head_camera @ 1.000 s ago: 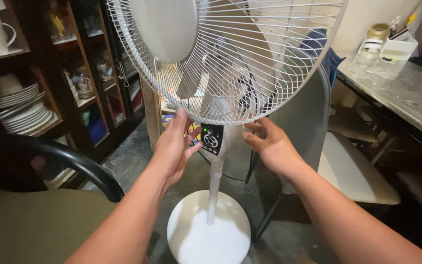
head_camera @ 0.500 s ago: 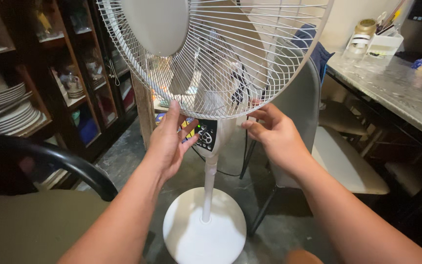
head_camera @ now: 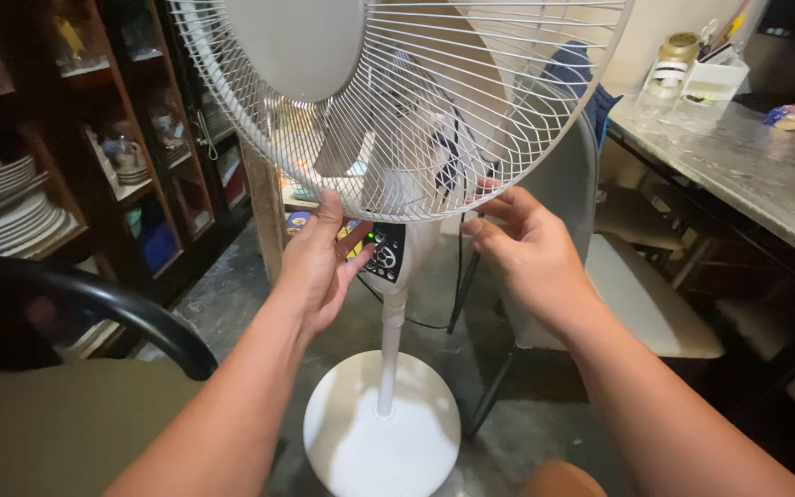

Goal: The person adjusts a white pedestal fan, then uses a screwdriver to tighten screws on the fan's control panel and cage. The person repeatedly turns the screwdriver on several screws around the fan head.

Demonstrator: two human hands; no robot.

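A tall white pedestal fan with a round wire-grille head [head_camera: 397, 101] stood on the grey concrete floor [head_camera: 232, 294], filling the upper middle of the view, its slim white pole [head_camera: 390, 350] rising from a round white base [head_camera: 382, 431]. Left of it stood a dark wooden cabinet [head_camera: 131, 138] stacked with white plates [head_camera: 2, 212]; to the right ran a grey stone counter [head_camera: 738, 175], with a pale cushioned chair [head_camera: 641, 294] tucked below.

The fan looked switched on: a small green light showed on the dark control panel [head_camera: 385, 253] just under the grille, though whether the blades turned I could not tell. Both hands were at the grille's lower rim, so the handling of the head seemed mid-way, not finished.

The left hand [head_camera: 319, 271] lay open, fingers loosely spread, fingertips [head_camera: 328, 204] touching the rim and thumb beside the panel, gripping nothing. The right hand [head_camera: 531, 253] was half-curled, its 2 leading fingers [head_camera: 499, 204] at the rim's lower right edge; whether they pinched a wire I could not tell.
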